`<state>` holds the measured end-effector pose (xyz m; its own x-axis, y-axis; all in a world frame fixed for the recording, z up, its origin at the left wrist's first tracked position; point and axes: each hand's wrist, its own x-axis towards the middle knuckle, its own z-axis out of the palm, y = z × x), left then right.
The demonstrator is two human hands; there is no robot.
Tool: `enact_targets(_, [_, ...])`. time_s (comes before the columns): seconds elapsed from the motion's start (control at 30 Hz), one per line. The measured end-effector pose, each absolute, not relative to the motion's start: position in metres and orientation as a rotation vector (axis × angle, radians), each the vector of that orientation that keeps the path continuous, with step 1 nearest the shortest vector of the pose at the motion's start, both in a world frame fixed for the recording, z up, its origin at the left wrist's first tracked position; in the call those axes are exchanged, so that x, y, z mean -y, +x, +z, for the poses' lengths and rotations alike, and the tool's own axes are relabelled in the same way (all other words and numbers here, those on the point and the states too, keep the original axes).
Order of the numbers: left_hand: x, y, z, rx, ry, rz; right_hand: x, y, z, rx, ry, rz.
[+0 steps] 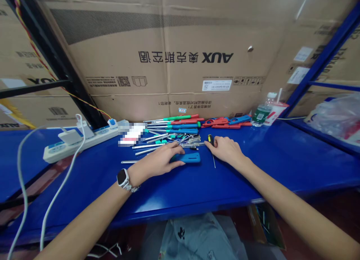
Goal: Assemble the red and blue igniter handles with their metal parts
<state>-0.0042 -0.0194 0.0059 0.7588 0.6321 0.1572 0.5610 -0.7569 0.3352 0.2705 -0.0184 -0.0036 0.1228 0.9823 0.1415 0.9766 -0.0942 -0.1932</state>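
My left hand (161, 159) is closed around a blue-handled tool (192, 157), thumb on the near side and fingers on the far side. A thin metal rod sticks out left of that hand, in line with the handle. In my right hand (226, 148) is a small screwdriver (210, 139) with a yellow and black handle, its thin shaft slanting down toward the table. Just left of the right fingertips lie small clear-handled pieces (194, 140). Behind both hands spreads a pile of metal-rod tools (182, 126) with blue, red and green handles.
Red and blue plastic pieces (225, 122) lie behind my right hand. A bottle (261, 112) and a cup with a straw (277, 112) stand at the back right. On the left is a power strip (92, 137) with white cables. A large cardboard box (174, 35) backs the blue table (295, 155).
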Motion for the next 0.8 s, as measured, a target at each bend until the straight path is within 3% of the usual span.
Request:
enact_targets(0.27, [0.012,0.016,0.025,-0.797,2.792,0.537,0.036,0.252,0.017,2.373,-1.092,0.276])
enact_targets(0.43, [-0.017,0.004,0.032,-0.870,2.876,0.677,-0.001,0.257,0.020,2.372,-1.023,0.333])
enact_targets(0.8, [-0.144,-0.009,0.042,-1.239,2.843,0.736,-0.144,0.269,0.038,2.440,-1.153,-0.166])
